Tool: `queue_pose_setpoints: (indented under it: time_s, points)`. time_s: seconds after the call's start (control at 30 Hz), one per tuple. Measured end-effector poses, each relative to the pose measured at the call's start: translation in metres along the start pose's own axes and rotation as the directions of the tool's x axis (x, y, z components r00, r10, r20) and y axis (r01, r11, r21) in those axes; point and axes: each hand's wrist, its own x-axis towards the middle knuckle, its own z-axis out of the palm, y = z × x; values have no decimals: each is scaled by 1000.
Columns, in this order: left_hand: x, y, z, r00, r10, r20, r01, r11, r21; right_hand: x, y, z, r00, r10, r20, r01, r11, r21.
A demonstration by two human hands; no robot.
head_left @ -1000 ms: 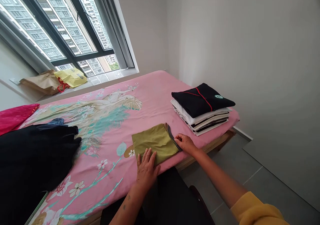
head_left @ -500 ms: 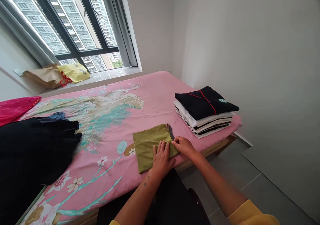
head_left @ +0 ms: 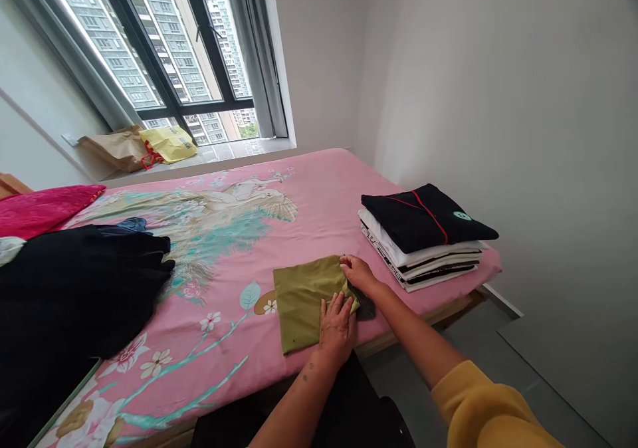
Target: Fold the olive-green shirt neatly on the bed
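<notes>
A folded olive-green garment (head_left: 299, 295) lies near the front edge of the bed, on the pink flowered sheet (head_left: 319, 195). My left hand (head_left: 337, 325) lies flat on the garment's right part, fingers stretched out. My right hand (head_left: 356, 272) rests at the garment's upper right corner, fingers curled on the cloth by its dark collar edge (head_left: 366, 305).
A stack of folded clothes (head_left: 423, 235), black on top, sits at the bed's right corner near the wall. A heap of black clothing (head_left: 74, 288) covers the left. A red pillow (head_left: 40, 205) lies far left. Paper and yellow bags (head_left: 144, 145) sit on the window sill.
My left hand has slid rightward across the green garment toward my right hand. The right hand has moved up to the garment's corner. The view has shifted a little to the left.
</notes>
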Motion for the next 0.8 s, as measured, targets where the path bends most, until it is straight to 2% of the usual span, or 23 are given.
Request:
queue_pose_setpoints:
  time_s: [0.2, 0.3, 0.37, 0.47, 0.57, 0.63, 0.67, 0.73, 0.8]
  points:
    - [-2, -2, 0, 1000, -21, -16, 19, 994, -112, 41, -11, 12, 995, 88, 44, -81, 988, -135]
    - [-1, -4, 0, 998, -57, -15, 52, 973, -224, 47, -23, 7, 992, 106, 67, -92, 978, -185]
    - [2, -6, -6, 995, -97, -33, 80, 933, -352, 48, -35, 0, 992, 107, 71, -91, 976, -197]
    - [1, -14, -33, 981, -164, -100, 72, 799, -597, 48, -66, -11, 992, 87, 91, -71, 982, -173]
    - [-15, -35, -76, 934, -318, -159, 90, 644, -760, 50, -113, -8, 989, 33, 143, -19, 995, -95]
    - [-37, -58, -105, 845, -505, -175, 155, 545, -824, 51, -152, 6, 980, -5, 200, 10, 1000, -27]
    - [-50, -72, -118, 773, -609, -180, 188, 490, -851, 51, -173, 18, 972, -22, 235, 21, 1000, 6]
    - [-79, -101, -140, 588, -789, -180, 224, 372, -901, 49, -215, 47, 948, -59, 312, 42, 997, 62]
    - [-108, -131, -154, 409, -899, -157, 194, 254, -947, 42, -252, 82, 918, -97, 386, 63, 993, 99]
